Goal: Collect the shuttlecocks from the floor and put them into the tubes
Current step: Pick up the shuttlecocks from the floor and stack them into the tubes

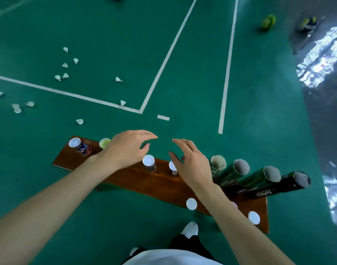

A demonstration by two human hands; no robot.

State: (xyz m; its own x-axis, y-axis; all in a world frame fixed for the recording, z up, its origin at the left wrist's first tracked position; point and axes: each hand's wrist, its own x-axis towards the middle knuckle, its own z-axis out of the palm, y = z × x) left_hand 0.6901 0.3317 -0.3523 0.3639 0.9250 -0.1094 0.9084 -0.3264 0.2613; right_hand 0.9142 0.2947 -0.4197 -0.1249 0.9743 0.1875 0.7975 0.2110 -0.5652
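an indoor badminton court: green floor, white lines, scattered shuttlecocks.

A single wide-angle view from a camera worn on the person's head, looking forward and steeply down. Both bare forearms reach in from the bottom corners, with the left hand and right hand close below the lens near the middle of the picture. Straight beneath, at the bottom edge, a white shoe shows. The wooden counter crosses the lower middle, near. The green court floor stretches away toward the top, its lines bent by the lens.
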